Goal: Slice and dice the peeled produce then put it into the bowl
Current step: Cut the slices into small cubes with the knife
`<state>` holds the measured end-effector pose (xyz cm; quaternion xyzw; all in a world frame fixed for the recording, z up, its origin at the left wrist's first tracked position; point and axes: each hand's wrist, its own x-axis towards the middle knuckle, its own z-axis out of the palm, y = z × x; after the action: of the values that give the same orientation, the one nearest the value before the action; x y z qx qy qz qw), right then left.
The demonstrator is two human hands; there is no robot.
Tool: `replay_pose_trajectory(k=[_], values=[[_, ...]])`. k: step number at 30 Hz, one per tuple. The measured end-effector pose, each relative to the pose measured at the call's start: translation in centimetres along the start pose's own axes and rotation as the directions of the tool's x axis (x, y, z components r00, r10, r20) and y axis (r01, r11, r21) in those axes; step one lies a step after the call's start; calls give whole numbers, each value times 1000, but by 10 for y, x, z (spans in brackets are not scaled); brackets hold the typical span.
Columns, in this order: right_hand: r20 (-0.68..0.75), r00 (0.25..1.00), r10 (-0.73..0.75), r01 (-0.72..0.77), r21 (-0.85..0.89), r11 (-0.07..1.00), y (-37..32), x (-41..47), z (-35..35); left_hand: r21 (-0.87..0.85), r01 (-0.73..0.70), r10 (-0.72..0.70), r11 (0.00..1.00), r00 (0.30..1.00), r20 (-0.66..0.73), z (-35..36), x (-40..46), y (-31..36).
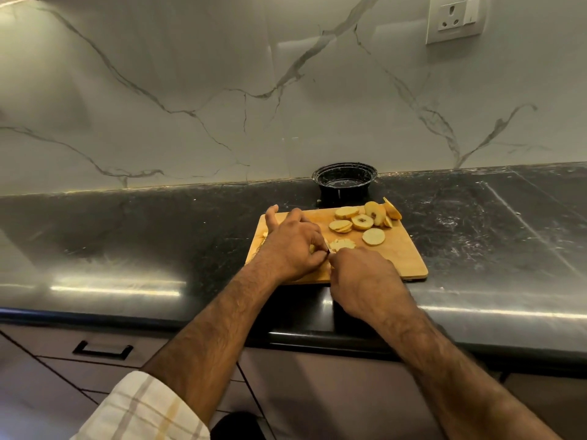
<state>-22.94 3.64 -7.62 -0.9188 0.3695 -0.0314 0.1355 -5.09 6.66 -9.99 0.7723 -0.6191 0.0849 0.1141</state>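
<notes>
From your head camera, you look down on a rectangular, pale wooden cutting board (394,255) with rounded corners, lying flat on a glossy black stone counter (127,236) streaked with fine light scratches. Your left hand (290,246) rests on the board's left part, its fingers curled down over a small, pale piece of cut fruit (437,243) and pinning it to the wood. Your right hand (365,281) sits just beside it, knuckles up, fingers curled closed around something; a sliver of bright blade shows between the two hands, but you cannot tell the handle, since the hand hides it. On the board's far right, a loose cluster of round, yellow peeled slices (362,221) lies flat and overlapping, two showing brown seed cores; one smooth disc (374,236) lies apart, nearer you. Behind the board, touching the wall's foot, stands a round black plastic bowl (345,182) with a shiny, ribbed rim. The white marble backsplash (222,90) carries grey veins.
</notes>
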Motion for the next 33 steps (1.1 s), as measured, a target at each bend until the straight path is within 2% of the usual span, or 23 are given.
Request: replay_pose_trajectory(k=[6,9,11,13,15,19,21,23,26,30,33], values=[[31,999,-26,25,13,1000,21,-29,-4,-23,9,-9,1000,1000,9,1,0,1],[-107,994,-30,42,109,993,37,-43,-3,-45,-25,25,999,1000,-3,1,-4,0],[-207,978,32,-1,147,989,48,-44,-1,-147,-51,39,988,996,-84,5,-8,-5],[-234,968,90,-64,116,991,54,-40,4,-272,-23,-28,962,983,-180,9,-11,-15],[-230,964,131,-109,108,988,55,-35,10,-330,57,-131,942,970,-206,11,-13,-27],[-210,967,144,-113,151,982,47,-26,17,-425,201,-257,883,963,-79,16,-15,-43],[-202,971,126,-93,167,982,41,-17,19,-472,245,-282,847,959,-7,17,-14,-44],[-181,977,111,-79,178,981,31,-10,18,-457,258,-273,851,961,34,18,-12,-42],[-152,986,68,-38,187,982,15,-4,20,-403,253,-251,879,966,57,20,-10,-40],[-123,992,12,5,143,990,-8,7,22,-463,248,-261,851,965,37,24,-12,-45],[-101,994,-29,36,68,997,-15,16,18,-445,248,-258,860,965,39,28,-13,-49]])
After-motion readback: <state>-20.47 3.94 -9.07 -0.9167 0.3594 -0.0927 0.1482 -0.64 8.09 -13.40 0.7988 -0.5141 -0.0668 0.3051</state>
